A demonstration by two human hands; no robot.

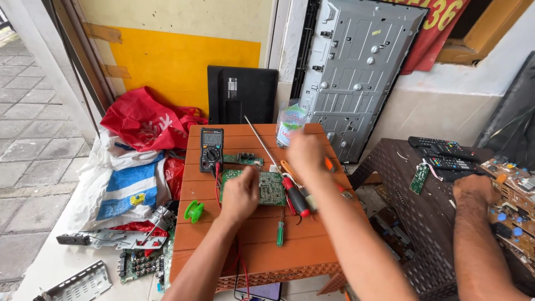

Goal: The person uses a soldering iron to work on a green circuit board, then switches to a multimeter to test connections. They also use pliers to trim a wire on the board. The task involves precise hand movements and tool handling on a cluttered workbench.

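We see a grey metal back panel (356,67) leaning on the wall behind an orange plastic surface (256,245), and beside that a dark woven table (412,223), where another person's hand (473,188) rests near a couple of remote controls (443,153). On the orange surface lies a green circuit board (271,188), in the middle and a little toward the wall. Our left hand (241,195) rests on the board's near left part, fingers curled loosely down on it, pressing rather than gripping. Our right hand (304,153) is raised just beyond the board's far right corner; it is blurred, so we cannot tell whether it is open or closed. A black multimeter (212,149) stands left of the board, a red-handled screwdriver (294,195) lies at the board's right edge, and a small green screwdriver (280,233) lies nearer us.
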